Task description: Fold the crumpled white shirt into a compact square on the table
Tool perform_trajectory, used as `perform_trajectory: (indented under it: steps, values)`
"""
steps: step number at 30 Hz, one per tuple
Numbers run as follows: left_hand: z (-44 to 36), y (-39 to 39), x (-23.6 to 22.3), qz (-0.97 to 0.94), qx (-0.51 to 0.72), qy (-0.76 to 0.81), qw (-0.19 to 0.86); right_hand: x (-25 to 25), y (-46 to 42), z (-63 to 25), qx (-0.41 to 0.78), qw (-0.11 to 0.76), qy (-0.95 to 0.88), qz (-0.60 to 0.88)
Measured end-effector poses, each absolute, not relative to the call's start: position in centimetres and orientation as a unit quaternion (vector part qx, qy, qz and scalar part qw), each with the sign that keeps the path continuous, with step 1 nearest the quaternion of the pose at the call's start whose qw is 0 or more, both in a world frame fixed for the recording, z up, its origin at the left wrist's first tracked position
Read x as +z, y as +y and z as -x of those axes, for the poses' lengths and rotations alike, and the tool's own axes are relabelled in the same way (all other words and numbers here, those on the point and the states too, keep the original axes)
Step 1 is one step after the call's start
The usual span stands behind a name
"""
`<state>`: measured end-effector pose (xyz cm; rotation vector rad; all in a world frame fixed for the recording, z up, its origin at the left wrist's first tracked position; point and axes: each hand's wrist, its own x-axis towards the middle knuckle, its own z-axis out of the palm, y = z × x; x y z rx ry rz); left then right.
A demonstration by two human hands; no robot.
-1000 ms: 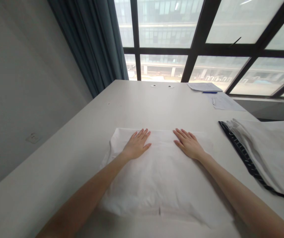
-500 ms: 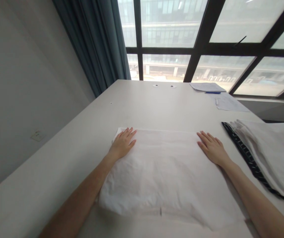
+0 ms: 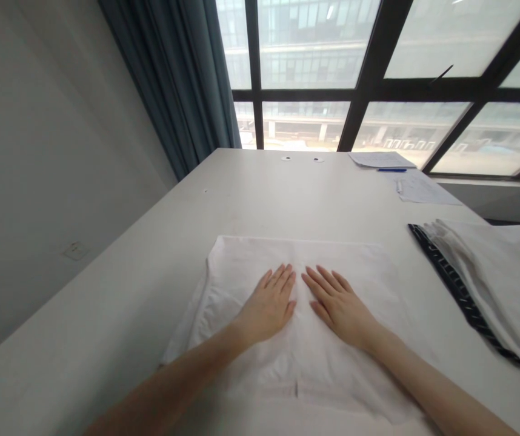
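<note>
A white folded cloth garment (image 3: pixel 260 251) lies spread on the white table (image 3: pixel 278 200) in front of me, with a small dark mark at its near edge. Its left side shows wrinkles and a lower layer sticking out. My left hand (image 3: pixel 269 306) rests flat on the middle of the cloth, fingers stretched out. Beside it, my right hand (image 3: pixel 337 306) also lies flat on the fabric, fingers apart. A narrow gap separates the fingertips of both hands. My forearms cover parts of the near corners.
To the right, a stack of white cloth (image 3: pixel 505 266) lies over a black piece with white marks (image 3: pixel 455 284). Papers (image 3: pixel 428 188) and a blue pen (image 3: pixel 391 170) sit at the far right. Behind are a blue curtain (image 3: pixel 182 79) and a window (image 3: pixel 305 94); a wall stands left.
Both hands have moved inward and nearer to me, from the far left and right corners of the cloth to its middle. The cloth's left side looks flatter.
</note>
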<state>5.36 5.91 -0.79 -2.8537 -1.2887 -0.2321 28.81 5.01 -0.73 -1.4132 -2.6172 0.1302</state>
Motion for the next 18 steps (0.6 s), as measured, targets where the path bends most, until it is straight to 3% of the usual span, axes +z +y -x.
perform_trajectory:
  steps: [18]
  values:
    - [2.6, 5.0, -1.5, 0.893, -0.045, -0.447, 0.033, -1.6, 3.1, -33.7, 0.004, 0.065, -0.856, 0.513]
